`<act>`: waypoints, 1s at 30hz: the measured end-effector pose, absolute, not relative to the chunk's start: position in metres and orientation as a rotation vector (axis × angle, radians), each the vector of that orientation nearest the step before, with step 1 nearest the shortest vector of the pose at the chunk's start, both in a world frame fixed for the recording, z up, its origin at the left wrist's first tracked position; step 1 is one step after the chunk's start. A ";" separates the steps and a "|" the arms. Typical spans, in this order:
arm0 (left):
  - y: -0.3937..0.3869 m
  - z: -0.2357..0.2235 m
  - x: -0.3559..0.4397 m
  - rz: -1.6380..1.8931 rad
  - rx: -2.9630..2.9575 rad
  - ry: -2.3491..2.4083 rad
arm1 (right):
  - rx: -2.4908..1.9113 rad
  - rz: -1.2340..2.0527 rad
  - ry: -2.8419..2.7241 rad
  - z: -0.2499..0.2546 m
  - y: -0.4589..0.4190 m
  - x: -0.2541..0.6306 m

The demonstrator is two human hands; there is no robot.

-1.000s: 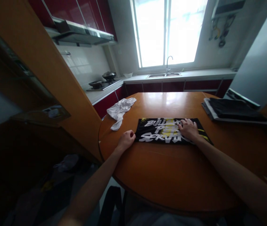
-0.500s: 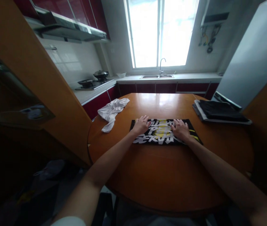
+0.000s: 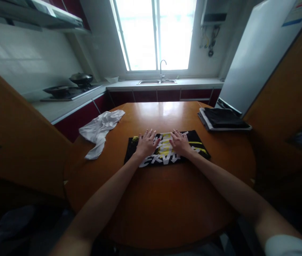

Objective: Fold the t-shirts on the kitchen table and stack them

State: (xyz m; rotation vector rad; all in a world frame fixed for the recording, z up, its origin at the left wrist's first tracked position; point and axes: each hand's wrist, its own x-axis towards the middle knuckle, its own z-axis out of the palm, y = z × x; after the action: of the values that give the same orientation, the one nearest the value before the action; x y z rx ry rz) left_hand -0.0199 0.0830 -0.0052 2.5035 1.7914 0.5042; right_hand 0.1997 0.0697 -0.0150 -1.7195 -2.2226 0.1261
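Observation:
A folded black T-shirt point(image 3: 167, 159) with white lettering and yellow marks lies flat on the round wooden table point(image 3: 167, 199). On its left half rests my left hand point(image 3: 146, 144), palm down with the fingers spread. My right hand point(image 3: 181, 143) lies flat on the shirt too, right of its middle, fingers apart. Both hands press on the cloth without gripping it, and they hide part of the lettering.
A crumpled white garment point(image 3: 99, 131) lies at the table's left. Folded dark and light clothes point(image 3: 224, 120) are stacked at the right edge. Behind the table are a counter with a sink point(image 3: 156, 82), a stove with pans point(image 3: 81, 79) and a fridge point(image 3: 257, 49).
The view has turned to the right, so everything sits further left. My hands have come closer together on the shirt, which stays folded.

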 end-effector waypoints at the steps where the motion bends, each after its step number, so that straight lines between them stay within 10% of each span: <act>1: 0.080 -0.007 -0.015 0.476 2.522 1.751 | -1.683 0.148 -2.278 -0.016 0.069 0.197; 30: 0.103 0.000 -0.115 0.398 1.806 2.465 | -2.043 0.234 -2.045 -0.020 0.092 0.260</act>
State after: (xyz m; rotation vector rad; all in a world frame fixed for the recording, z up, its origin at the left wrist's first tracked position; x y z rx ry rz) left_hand -0.1153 0.1033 0.0003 1.8060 2.4653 0.3984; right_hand 0.2598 0.0917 -0.0202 -2.0427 -2.0453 0.2344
